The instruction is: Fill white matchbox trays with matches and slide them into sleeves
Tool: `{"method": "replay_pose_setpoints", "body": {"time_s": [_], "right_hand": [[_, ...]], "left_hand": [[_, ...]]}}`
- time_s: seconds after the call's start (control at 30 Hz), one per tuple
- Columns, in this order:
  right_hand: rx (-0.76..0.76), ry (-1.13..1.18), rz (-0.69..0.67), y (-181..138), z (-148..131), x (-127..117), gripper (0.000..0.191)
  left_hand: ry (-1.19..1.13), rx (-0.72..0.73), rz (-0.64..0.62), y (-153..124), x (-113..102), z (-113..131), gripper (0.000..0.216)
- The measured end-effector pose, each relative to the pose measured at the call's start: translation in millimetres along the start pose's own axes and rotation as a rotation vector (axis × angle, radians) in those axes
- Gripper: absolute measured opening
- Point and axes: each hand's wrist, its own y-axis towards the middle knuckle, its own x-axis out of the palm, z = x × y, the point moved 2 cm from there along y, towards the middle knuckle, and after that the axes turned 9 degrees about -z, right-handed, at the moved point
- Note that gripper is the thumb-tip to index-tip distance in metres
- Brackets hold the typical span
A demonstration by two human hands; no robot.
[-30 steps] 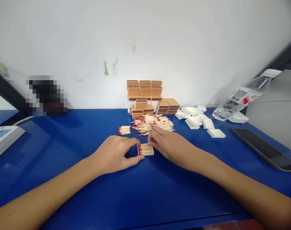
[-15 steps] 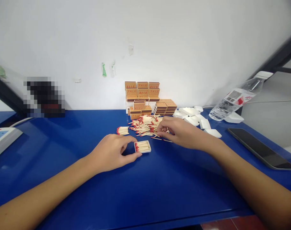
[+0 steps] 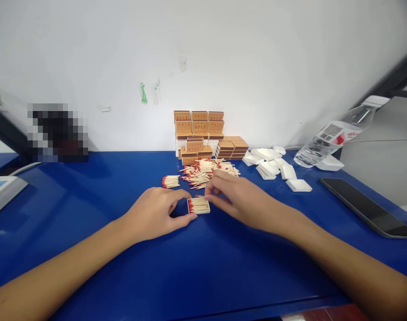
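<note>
My left hand [image 3: 163, 211] grips the left end of a small white matchbox tray [image 3: 203, 211] between thumb and forefinger, flat on the table. Red-tipped matches [image 3: 198, 205] lie side by side in it, heads to the left. Just above the tray's far right corner, my right hand [image 3: 235, 194] is closed in a pinch on a match [image 3: 200, 196] whose red head points left. Behind the hands spreads a heap of loose matches [image 3: 203, 171], partly covered by my right fingers. A smaller neat bunch of matches [image 3: 171, 181] rests left of the heap.
Stacked orange matchboxes [image 3: 199, 127] stand against the wall, with more boxes [image 3: 233, 148] beside them. Empty white trays [image 3: 268, 167] lie to the right, near a tilted water bottle [image 3: 337, 131] and a phone [image 3: 367, 207]. A white device [image 3: 6, 194] sits at the left edge of the blue table [image 3: 176, 272].
My right hand has moved left and nearer, from the edge of the match heap to the tray, bringing a match with it. My left hand keeps its hold on the tray.
</note>
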Motion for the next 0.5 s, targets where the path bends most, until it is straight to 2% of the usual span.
{"method": "replay_pose_setpoints", "body": {"time_s": [0.13,0.23,0.43,0.5], "right_hand": [[-0.018,-0.085,-0.057,1.0,-11.9,14.3,0.018],[-0.034,-0.033,-0.066,0.1,-9.7,13.9,0.014],[0.017,-0.071,0.069,-7.5,20.0,-22.5,0.016],[0.099,-0.1,0.029,-12.4,37.6,-34.8,0.015]], "left_hand": [[0.023,0.036,0.021,-1.6,0.4,2.4,0.028],[0.033,0.044,0.031,-2.0,0.2,3.0,0.028],[0.024,0.036,0.035,-1.8,-1.2,3.3,0.028],[0.006,0.029,0.043,-1.6,-1.5,3.3,0.029]]}}
